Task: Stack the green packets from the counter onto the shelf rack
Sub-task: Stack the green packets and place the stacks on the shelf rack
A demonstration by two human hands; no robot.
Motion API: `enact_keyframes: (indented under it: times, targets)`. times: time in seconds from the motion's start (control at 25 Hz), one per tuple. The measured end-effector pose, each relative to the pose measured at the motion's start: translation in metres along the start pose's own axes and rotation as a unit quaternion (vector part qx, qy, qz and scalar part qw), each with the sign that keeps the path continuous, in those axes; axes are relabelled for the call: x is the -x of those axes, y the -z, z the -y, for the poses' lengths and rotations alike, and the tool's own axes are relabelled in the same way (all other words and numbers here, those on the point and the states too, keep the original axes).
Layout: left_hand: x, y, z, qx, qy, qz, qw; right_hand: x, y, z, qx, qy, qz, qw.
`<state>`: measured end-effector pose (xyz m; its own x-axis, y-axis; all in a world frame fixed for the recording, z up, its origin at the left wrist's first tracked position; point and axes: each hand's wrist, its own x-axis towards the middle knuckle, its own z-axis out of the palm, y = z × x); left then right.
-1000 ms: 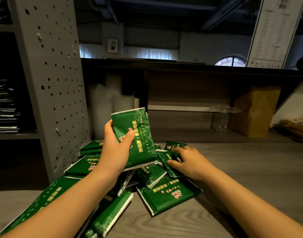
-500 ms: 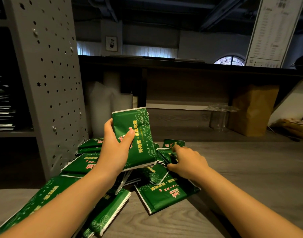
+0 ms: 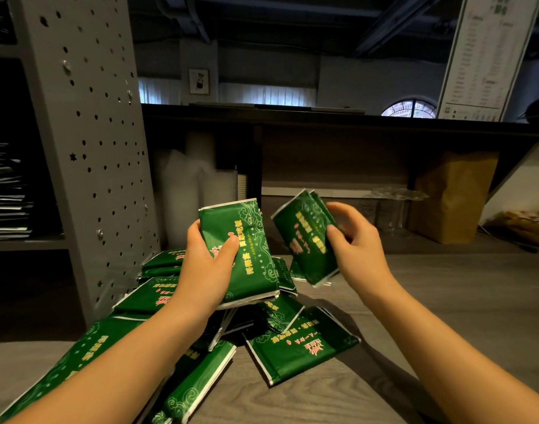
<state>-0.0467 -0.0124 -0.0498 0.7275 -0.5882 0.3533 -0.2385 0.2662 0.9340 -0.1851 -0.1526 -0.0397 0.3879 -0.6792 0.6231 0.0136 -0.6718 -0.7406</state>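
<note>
The left hand grips a small stack of green packets upright, thumb pressed across the front. Just beside it, the right hand pinches a tilted packet, too blurred to tell whether it is one or two. Both are held above the loose pile of packets lying on the grey counter, which reaches the foot of the perforated shelf rack.

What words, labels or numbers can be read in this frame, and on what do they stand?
Nothing can be quoted.
Green plastic packet in the left hand: yellow and red Chinese characters, too blurred.
Green packet in the right hand: same print, motion-blurred.
Green packets on the grey counter: same print, unreadable.
Tall white chart, upper right: print too small.
</note>
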Motion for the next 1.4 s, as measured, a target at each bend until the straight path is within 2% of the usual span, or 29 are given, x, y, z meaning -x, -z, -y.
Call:
enact_keyframes:
  times: [0.08, 0.2, 0.44, 0.68, 0.8, 0.88, 0.92, 1.0, 1.04, 1.2, 1.28, 1.4]
  targets:
    - [-0.001, 0.000, 0.000, -0.006, 0.011, -0.002, 1.000, 0.006, -0.003, 0.014, -0.133, -0.028, 0.008, 0.991]
    - [0.001, -0.002, -0.001, 0.015, 0.031, 0.003, 0.999, 0.018, -0.018, 0.027, -0.208, -0.045, 0.043, 0.976]
    - [0.017, -0.012, -0.007, 0.099, 0.036, 0.034, 0.994, 0.048, -0.051, 0.026, -0.144, -0.021, 0.049, 0.988]
    - [0.016, -0.014, -0.003, 0.033, 0.009, 0.017, 0.999, 0.050, -0.057, 0.020, -0.063, 0.022, 0.086, 0.994]
    - [0.010, -0.008, -0.003, 0.029, 0.007, 0.011, 0.999, 0.030, -0.034, 0.017, -0.022, 0.057, 0.104, 0.993]
    - [0.007, -0.005, -0.005, 0.024, 0.005, 0.007, 1.000, 0.016, -0.014, 0.012, 0.051, 0.070, 0.147, 0.985]
    - [0.005, -0.004, -0.005, 0.020, 0.002, 0.002, 1.000, 0.010, -0.005, 0.008, 0.120, 0.072, 0.190, 0.972]
    - [0.004, -0.002, -0.006, 0.015, -0.003, -0.005, 1.000, 0.003, 0.006, 0.002, 0.258, 0.067, 0.295, 0.918]
    - [0.004, -0.002, -0.007, 0.015, -0.003, -0.009, 1.000, 0.002, 0.008, 0.001, 0.291, 0.062, 0.340, 0.892]
    - [0.003, 0.000, -0.008, 0.021, 0.002, -0.013, 1.000, 0.009, 0.006, 0.006, 0.285, -0.020, 0.455, 0.843]
    - [0.004, -0.001, -0.007, 0.015, 0.002, -0.012, 1.000, 0.013, 0.004, 0.007, 0.322, -0.047, 0.483, 0.813]
    - [0.004, -0.001, -0.007, 0.022, 0.004, -0.009, 1.000, 0.013, 0.006, 0.008, 0.373, -0.073, 0.478, 0.792]
